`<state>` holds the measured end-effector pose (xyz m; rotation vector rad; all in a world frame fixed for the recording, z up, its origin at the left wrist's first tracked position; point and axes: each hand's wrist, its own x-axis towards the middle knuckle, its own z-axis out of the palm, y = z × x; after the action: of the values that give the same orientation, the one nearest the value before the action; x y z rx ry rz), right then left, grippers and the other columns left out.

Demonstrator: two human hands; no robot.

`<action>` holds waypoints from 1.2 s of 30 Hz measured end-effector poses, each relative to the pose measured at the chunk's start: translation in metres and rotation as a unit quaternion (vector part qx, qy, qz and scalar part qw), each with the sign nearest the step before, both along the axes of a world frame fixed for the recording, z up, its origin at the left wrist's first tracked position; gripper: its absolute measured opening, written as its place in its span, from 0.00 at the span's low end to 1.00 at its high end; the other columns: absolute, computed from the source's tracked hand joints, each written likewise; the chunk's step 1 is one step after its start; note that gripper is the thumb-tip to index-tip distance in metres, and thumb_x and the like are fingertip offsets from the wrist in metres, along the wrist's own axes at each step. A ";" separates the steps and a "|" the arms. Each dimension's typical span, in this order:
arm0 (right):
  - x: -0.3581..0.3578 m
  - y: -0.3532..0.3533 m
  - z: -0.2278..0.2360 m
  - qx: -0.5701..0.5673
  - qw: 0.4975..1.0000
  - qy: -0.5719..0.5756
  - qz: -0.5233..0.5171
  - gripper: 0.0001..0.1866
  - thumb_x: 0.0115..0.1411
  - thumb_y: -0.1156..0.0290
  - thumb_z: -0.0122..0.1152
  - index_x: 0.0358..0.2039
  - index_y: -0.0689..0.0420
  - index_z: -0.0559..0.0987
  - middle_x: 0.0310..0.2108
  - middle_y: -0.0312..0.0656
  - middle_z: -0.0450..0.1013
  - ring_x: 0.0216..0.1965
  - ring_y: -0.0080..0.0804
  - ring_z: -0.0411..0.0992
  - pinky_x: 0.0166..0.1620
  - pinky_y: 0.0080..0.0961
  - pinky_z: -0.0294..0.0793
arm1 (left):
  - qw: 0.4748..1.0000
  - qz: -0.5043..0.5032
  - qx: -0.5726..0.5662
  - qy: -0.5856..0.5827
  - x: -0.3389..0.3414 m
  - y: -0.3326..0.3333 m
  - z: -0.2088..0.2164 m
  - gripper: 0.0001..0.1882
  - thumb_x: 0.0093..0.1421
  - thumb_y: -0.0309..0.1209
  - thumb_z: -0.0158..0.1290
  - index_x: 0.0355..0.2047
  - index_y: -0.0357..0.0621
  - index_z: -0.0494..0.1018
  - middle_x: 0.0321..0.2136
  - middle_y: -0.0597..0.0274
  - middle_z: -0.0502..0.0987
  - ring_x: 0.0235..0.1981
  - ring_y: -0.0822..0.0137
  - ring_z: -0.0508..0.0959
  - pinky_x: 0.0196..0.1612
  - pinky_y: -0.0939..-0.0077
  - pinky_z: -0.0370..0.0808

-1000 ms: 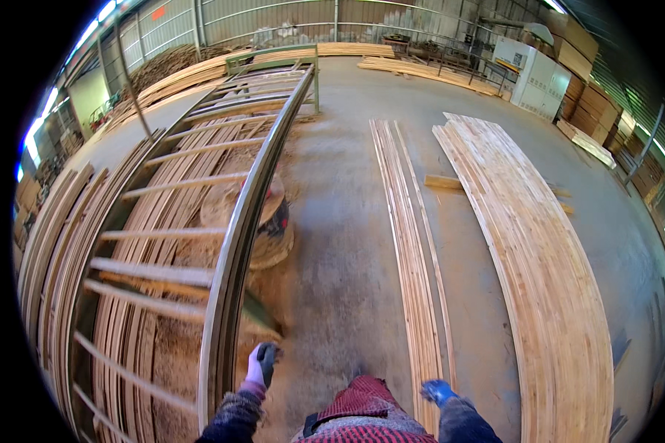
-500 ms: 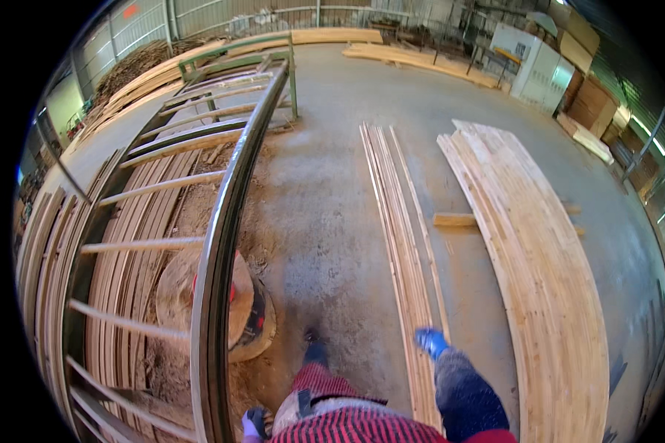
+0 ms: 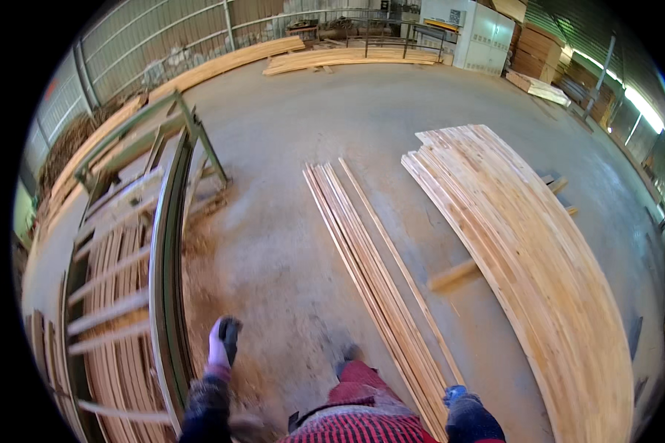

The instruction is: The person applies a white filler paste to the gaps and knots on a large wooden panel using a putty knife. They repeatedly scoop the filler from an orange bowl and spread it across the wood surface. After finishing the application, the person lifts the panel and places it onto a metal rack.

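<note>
My left hand [image 3: 224, 342], in a purple glove with dark fingers, is raised over the floor just right of the green metal rack [image 3: 174, 244]. Its fingers are loosely bent and apart, and nothing shows in them. Low on the right, my right hand [image 3: 456, 396] wears a blue glove. In this view it overlaps the near ends of a bundle of long thin wooden strips [image 3: 377, 284] and one separate strip [image 3: 399, 269]. Its fingers are small and blurred, so whether it touches a strip is unclear.
A wide stack of pale wood panels [image 3: 524, 258] lies at the right on wooden bearers [image 3: 453, 276]. Inside the rack are brown boards [image 3: 122, 295]. More long timber [image 3: 347, 59] lies at the back, near a white cabinet [image 3: 484, 40].
The view has turned right and moved forward past the rack. My left hand has risen from the lower edge, while my right hand has dropped lower in the view.
</note>
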<state>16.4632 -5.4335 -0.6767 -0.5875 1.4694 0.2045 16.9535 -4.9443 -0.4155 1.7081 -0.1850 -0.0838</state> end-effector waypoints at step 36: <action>1.313 -0.938 -0.025 0.062 0.772 -0.140 -0.616 0.33 0.64 0.47 0.52 0.63 0.52 0.63 0.65 0.46 0.59 0.64 0.44 0.58 0.62 0.39 0.58 | 0.817 -0.306 0.458 0.170 1.267 -1.047 -0.199 0.08 0.63 0.35 0.52 0.30 0.46 0.73 0.25 0.62 0.77 0.25 0.67 0.77 0.25 0.73 0.73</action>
<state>17.7766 -6.3716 -0.7015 0.5185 1.2626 -0.7902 18.2204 -5.9916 -0.6143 2.4787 -0.4755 -1.1081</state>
